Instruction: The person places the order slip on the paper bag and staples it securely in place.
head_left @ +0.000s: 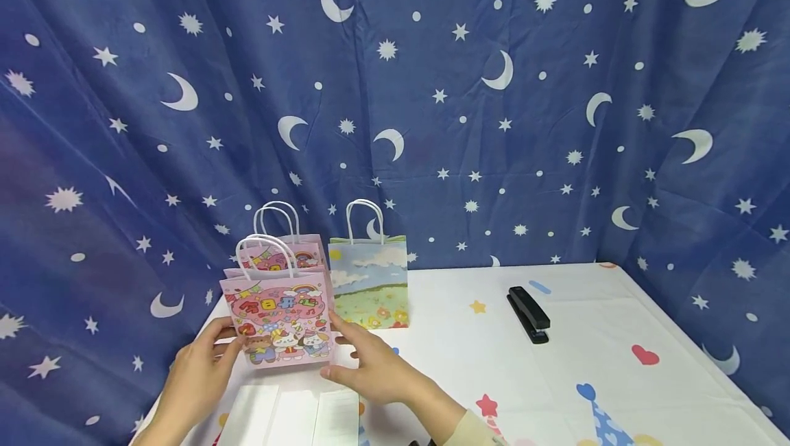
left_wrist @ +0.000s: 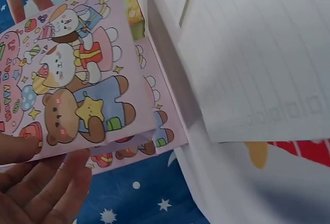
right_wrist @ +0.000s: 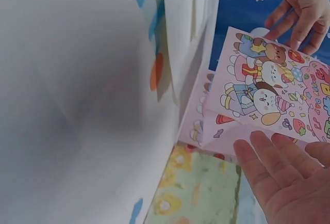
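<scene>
A pink paper gift bag [head_left: 278, 319] with white handles and cartoon animals stands tilted at the left of the table. At its left edge my left hand [head_left: 200, 367] holds it, thumb over the front and fingers behind. My right hand [head_left: 370, 364] is at the bag's right side with fingers extended, the thumb apart from the front panel. The right wrist view shows those straight fingers right at the bag's side [right_wrist: 227, 133]. Behind it, a similar pink bag [head_left: 311, 254] is partly hidden.
A blue-and-green landscape gift bag [head_left: 370, 281] stands at the back, right of the pink ones. White papers [head_left: 293, 418], lined in the left wrist view, lie at the front edge. A black stapler [head_left: 528, 315] rests farther right. A starry blue curtain [head_left: 432, 123] hangs behind the table.
</scene>
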{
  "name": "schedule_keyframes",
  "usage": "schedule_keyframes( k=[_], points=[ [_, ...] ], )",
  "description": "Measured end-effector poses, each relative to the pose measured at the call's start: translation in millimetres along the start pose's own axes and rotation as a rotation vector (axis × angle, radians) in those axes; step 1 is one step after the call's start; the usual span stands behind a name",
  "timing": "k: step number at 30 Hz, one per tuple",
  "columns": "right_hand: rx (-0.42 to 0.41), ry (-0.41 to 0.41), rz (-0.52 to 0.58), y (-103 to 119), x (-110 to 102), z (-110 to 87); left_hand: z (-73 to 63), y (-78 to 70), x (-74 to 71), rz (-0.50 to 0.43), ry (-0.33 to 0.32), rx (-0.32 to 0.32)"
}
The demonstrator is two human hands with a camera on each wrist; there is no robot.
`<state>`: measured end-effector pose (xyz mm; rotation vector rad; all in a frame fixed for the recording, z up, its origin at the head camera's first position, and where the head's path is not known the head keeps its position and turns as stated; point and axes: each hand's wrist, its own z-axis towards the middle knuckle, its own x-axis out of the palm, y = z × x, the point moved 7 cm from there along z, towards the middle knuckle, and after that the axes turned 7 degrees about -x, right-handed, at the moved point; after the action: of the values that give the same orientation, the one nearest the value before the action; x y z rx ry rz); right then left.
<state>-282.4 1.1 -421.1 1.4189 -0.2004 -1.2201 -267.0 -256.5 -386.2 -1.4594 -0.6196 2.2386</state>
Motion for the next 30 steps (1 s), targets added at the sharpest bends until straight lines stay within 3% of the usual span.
schedule_keyframes(
  k=[4, 7, 17, 30],
  points=[
    [-0.011, -0.025, -0.004, 1, -10, -5.8, 0.4, -12.8, -2.0, 0.02, -0.059, 0.036],
    [-0.028, -0.042, -0.007, 3, -18, -10.3, 0.7, -20.4, -0.6, 0.013, -0.061, 0.055],
    [-0.022, -0.122, 0.017, -1, -47, -30.8, 2.5, -49.3, 12.2, -0.038, -0.019, 0.102],
    [0.001, -0.229, -0.005, -12, -81, -61.2, 5.6, -83.0, 45.4, -0.094, 0.07, 0.115]
  ],
)
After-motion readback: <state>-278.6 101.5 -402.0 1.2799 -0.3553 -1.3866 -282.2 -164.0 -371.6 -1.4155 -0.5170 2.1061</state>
